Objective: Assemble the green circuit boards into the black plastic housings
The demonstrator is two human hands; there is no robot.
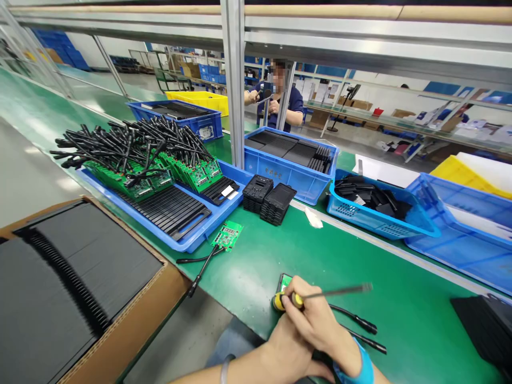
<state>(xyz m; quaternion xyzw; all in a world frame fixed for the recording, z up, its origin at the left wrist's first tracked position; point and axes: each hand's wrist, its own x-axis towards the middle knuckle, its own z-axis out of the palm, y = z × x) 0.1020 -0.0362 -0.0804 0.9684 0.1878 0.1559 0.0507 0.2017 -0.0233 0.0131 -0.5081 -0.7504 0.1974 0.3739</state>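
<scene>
My right hand [320, 322], with a blue strap at the wrist, grips a screwdriver [294, 300] by its yellow-and-black handle; the metal shaft points right, level over the green belt. Just under its handle end shows the corner of a green circuit board [285, 280]. My left hand [286, 354] lies below and partly under the right hand, its fingers hidden. Two black cables [362, 324] run out to the right from beneath my hands. Another loose green board with black leads [226, 235] lies further up the belt.
A blue tray [188, 242] holds green boards, tangled black cables and black plates. Two stacks of black housings [269, 197] stand mid-belt. More blue bins [290, 173] sit behind, a cardboard box of black sheets [132, 325] at left. Another person works beyond the metal post [234, 85].
</scene>
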